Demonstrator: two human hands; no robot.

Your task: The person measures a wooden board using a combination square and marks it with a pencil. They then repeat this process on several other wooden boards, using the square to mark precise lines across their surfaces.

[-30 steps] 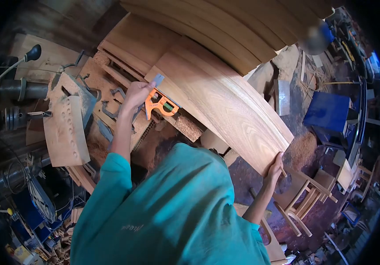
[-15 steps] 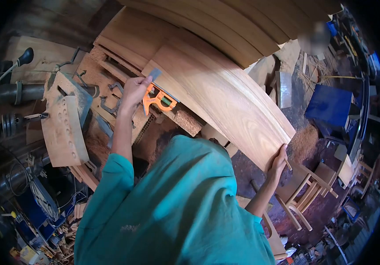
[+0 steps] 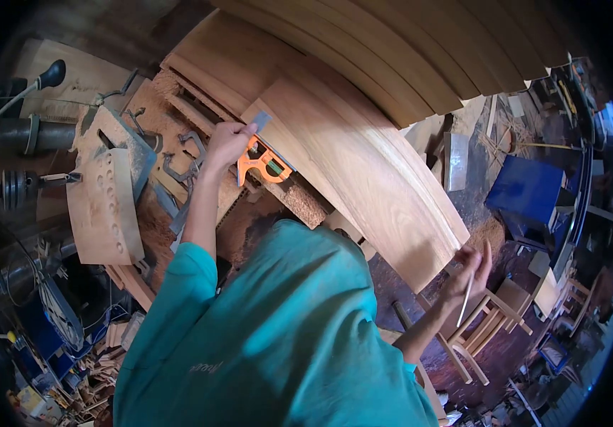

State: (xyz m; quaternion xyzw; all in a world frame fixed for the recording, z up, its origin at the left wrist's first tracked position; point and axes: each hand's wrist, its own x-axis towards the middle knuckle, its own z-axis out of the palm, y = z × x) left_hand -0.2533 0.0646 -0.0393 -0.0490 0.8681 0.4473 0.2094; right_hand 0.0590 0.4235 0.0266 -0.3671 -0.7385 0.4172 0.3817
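My left hand (image 3: pixel 228 146) is closed on an orange combination square (image 3: pixel 252 166), whose metal blade lies at the near left end of a long wooden board (image 3: pixel 363 167). A small green level vial shows in its head. At the board's far right end, my right hand (image 3: pixel 465 277) is just off the corner, with a thin pencil (image 3: pixel 465 304) between its fingers. Some of those fingers are stretched out. The board rests on other planks at its left, and its right end juts out over the floor.
A stack of long boards (image 3: pixel 392 50) lies beyond the board. Clamps (image 3: pixel 178 167) and a wooden piece with a row of holes (image 3: pixel 106 206) are at left. A blue box (image 3: pixel 525 188), a wooden chair frame (image 3: pixel 488 327) and sawdust stand or lie at right.
My right hand has let go of the board's right end and moved slightly down and away, the pencil now pointing downward. My left hand stays on the square. The view has shifted slightly.
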